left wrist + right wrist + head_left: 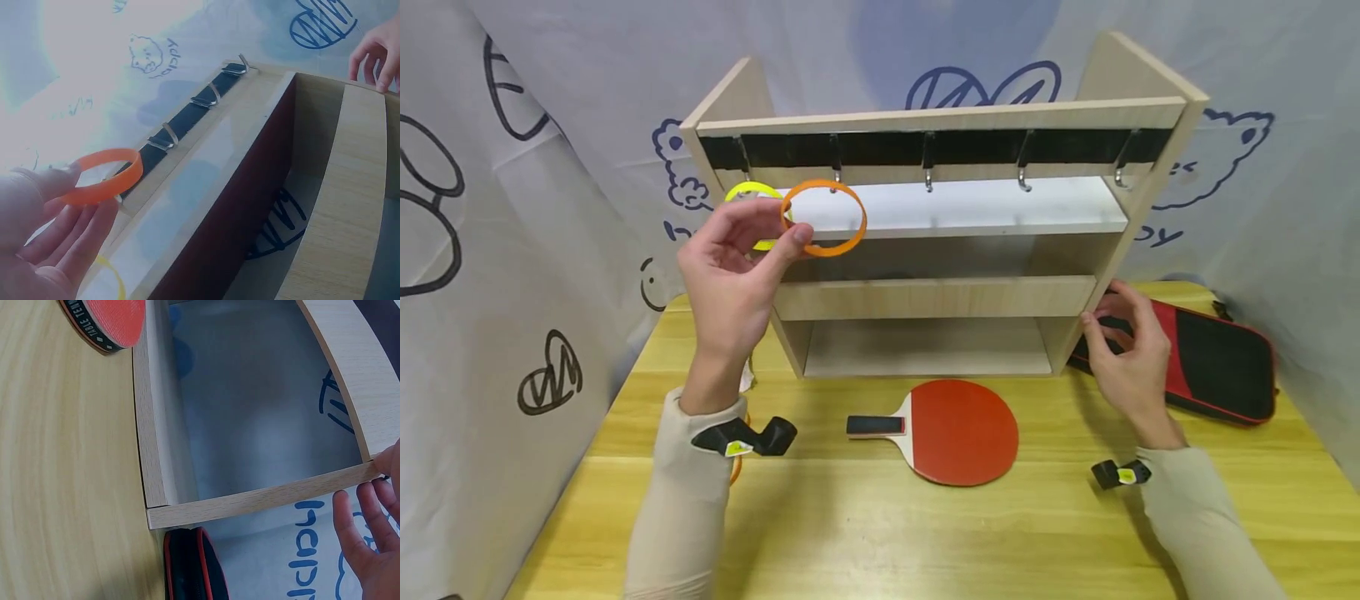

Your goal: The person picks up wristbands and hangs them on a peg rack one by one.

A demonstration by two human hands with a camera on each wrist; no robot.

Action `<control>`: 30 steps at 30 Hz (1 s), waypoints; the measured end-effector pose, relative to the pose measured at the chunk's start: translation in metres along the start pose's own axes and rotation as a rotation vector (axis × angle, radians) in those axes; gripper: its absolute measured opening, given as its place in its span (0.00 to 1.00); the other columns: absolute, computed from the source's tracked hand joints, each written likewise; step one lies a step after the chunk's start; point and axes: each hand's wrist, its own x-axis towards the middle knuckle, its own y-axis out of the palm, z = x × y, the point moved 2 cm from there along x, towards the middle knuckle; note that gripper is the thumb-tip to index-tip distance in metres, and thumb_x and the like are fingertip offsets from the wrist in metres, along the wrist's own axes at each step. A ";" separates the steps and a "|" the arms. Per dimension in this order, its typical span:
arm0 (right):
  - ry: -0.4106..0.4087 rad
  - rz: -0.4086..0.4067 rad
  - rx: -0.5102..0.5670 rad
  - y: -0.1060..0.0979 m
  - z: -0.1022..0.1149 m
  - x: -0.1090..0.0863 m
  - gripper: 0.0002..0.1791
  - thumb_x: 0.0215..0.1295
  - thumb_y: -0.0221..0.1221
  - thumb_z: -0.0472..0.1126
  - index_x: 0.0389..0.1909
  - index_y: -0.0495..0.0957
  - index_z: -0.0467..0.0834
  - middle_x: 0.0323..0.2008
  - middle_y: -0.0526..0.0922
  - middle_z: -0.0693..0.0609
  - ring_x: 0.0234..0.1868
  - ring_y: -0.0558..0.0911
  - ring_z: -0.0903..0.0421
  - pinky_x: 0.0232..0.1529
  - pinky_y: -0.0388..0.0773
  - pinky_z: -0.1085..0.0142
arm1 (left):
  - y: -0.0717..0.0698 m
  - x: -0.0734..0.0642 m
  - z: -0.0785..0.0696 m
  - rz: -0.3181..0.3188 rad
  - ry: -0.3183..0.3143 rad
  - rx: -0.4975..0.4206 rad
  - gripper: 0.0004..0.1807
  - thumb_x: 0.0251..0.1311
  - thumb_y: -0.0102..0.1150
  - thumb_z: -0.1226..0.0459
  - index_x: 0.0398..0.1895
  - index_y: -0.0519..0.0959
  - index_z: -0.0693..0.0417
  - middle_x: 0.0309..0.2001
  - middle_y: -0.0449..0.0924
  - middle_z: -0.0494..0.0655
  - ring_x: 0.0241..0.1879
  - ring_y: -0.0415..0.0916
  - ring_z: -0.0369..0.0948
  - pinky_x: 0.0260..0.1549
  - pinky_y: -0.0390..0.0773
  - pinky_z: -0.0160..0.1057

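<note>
My left hand (pixel 730 267) pinches an orange ring (pixel 859 242) between thumb and fingers. It holds the ring up before the second hook (pixel 837 177) of a wooden shelf rack (pixel 932 300). Behind those fingers, a yellow ring (pixel 735 190) hangs at the leftmost hook, partly hidden. In the left wrist view, the orange ring (pixel 109 187) is tilted close to the hook strip. My right hand (pixel 1131 358) grips the rack's right side panel, thumb at the front edge and fingers on the outer side; in the right wrist view its thumb meets the panel (pixel 262 497).
A red table tennis paddle (pixel 964 433) lies flat before the rack, handle to the left. To the right sits a black and red case (pixel 1225 362). Part of another orange ring (pixel 736 471) shows beside my left wrist. A drawn-on cloth (pixel 587 167) hangs behind.
</note>
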 end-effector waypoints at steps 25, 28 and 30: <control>-0.012 -0.005 -0.011 0.001 -0.003 -0.001 0.30 0.66 0.67 0.19 0.69 0.78 0.33 0.49 0.82 0.69 0.50 0.82 0.72 0.49 0.79 0.86 | 0.016 -0.010 0.010 -0.124 0.017 0.345 0.19 0.63 0.79 0.68 0.53 0.87 0.71 0.41 0.91 0.65 0.39 0.89 0.29 0.39 0.91 0.31; -0.010 -0.002 -0.015 0.001 -0.002 -0.001 0.30 0.67 0.67 0.21 0.70 0.78 0.34 0.50 0.82 0.70 0.50 0.82 0.72 0.49 0.80 0.85 | 0.015 -0.013 0.013 -0.123 0.015 0.351 0.18 0.64 0.78 0.68 0.52 0.87 0.71 0.41 0.91 0.65 0.39 0.89 0.27 0.38 0.90 0.30; -0.008 0.003 -0.019 0.000 -0.001 0.000 0.29 0.68 0.66 0.22 0.70 0.78 0.34 0.50 0.82 0.71 0.50 0.82 0.72 0.49 0.80 0.85 | 0.013 -0.015 0.014 -0.118 0.014 0.353 0.17 0.64 0.78 0.69 0.52 0.86 0.71 0.42 0.92 0.65 0.39 0.89 0.27 0.38 0.90 0.30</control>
